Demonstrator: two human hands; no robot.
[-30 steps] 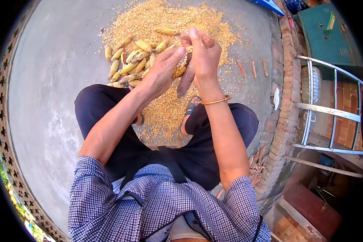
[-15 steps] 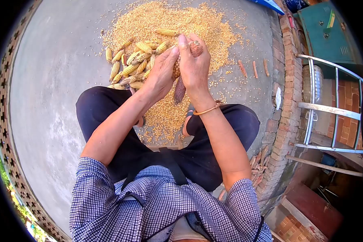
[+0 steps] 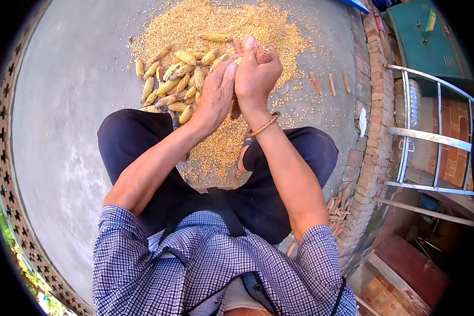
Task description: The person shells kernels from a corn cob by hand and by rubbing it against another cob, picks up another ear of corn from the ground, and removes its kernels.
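Observation:
My left hand [image 3: 219,94] and my right hand [image 3: 257,81] press together over the heap of loose corn kernels [image 3: 168,31]. A reddish-brown bare corn cob [image 3: 265,54] pokes out of the closed right fist. The left fingers are wrapped round a corn ear [image 3: 239,60], of which only a small yellow part shows between the hands. A dark cob end [image 3: 235,110] is visible between my wrists; whether it belongs to the cob in my right hand, I cannot tell. Just left of my hands lies a pile of yellow corn ears [image 3: 168,87].
Several stripped cobs [image 3: 332,84] lie on the concrete floor [image 3: 68,121] to the right, more [image 3: 340,210] by the low brick edging [image 3: 376,131]. Beyond it are a metal ladder-like frame [image 3: 432,137] and a green cabinet [image 3: 424,42]. My bent legs [image 3: 137,142] flank the kernels.
Both hands have shifted slightly, the right one up and to the right with the cob. The kernelled ear between them and the lower cob end are now more hidden.

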